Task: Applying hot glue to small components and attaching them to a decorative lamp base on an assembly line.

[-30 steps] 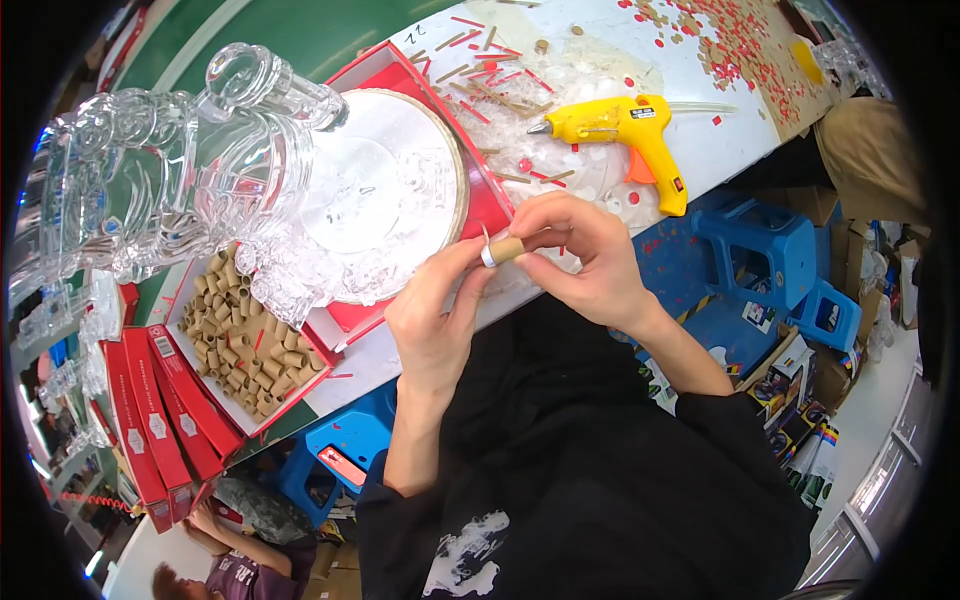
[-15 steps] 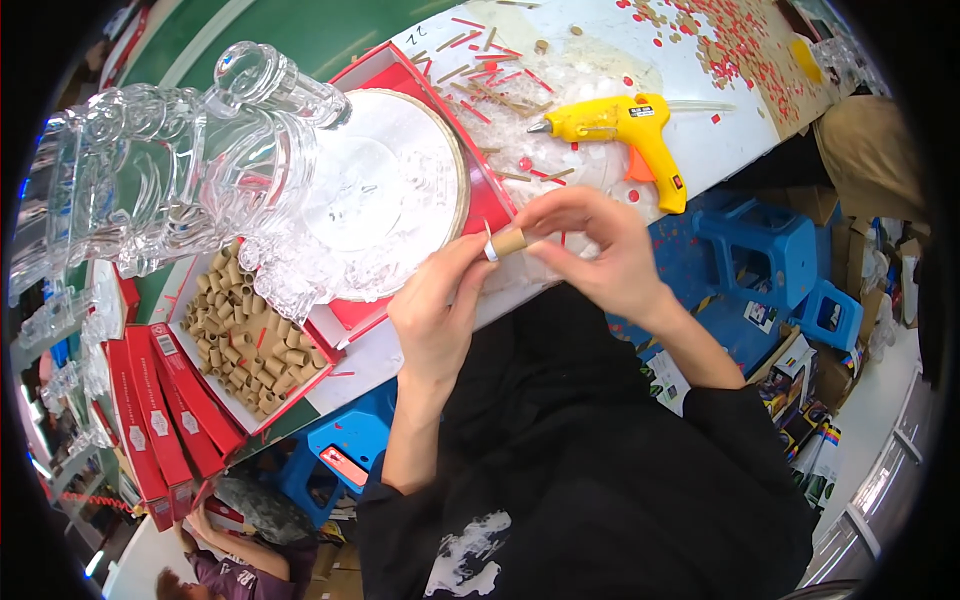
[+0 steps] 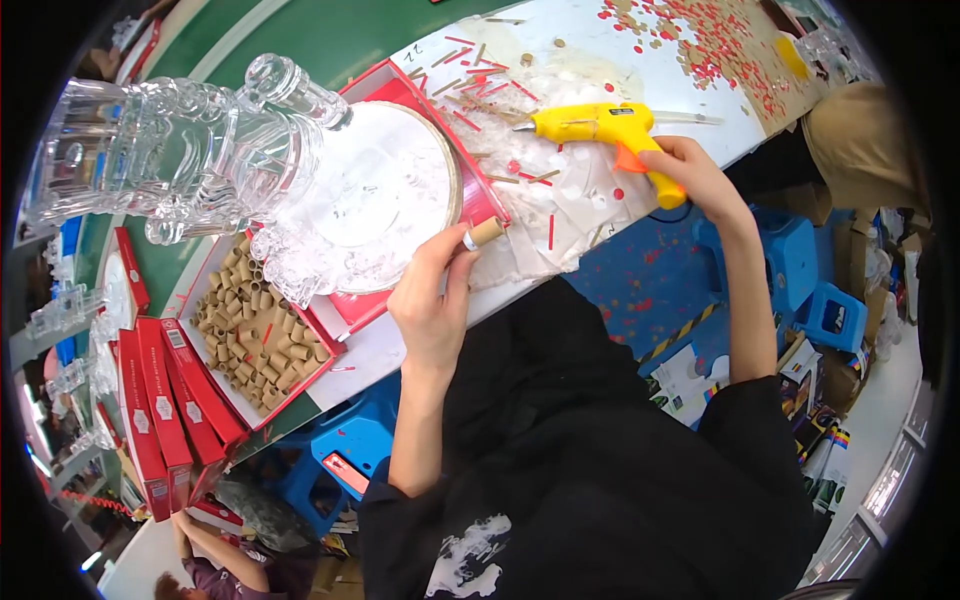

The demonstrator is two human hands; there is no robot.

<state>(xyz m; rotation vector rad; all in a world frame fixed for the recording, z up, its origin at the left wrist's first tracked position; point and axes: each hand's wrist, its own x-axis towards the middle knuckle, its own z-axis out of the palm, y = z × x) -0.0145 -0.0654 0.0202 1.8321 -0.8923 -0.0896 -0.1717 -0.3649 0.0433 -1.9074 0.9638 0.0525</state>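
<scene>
Between the thumb and fingers of my left hand (image 3: 432, 292) is a short brown cardboard tube (image 3: 487, 232) with a white band at its near end. It is held above the table's front edge, beside a red box (image 3: 484, 203). My right hand (image 3: 700, 182) is wrapped round the handle of a yellow glue gun (image 3: 598, 121) with an orange trigger. The gun's nozzle points left over the table, and a clear glue stick sticks out of its back. Whether the gun is lifted off the table I cannot tell.
A round white disc (image 3: 375, 185) lies on the red box, below tall clear plastic pieces (image 3: 190, 150). An open box (image 3: 318, 378) holds several cardboard tubes. Flat red boxes (image 3: 150, 410) stand at left. Red and brown bits (image 3: 700, 60) litter the table. Blue stools stand below; another person is lower left.
My right hand has left the cardboard tube, moved right and taken hold of the glue gun's handle. My left hand keeps the tube, now slightly further left.
</scene>
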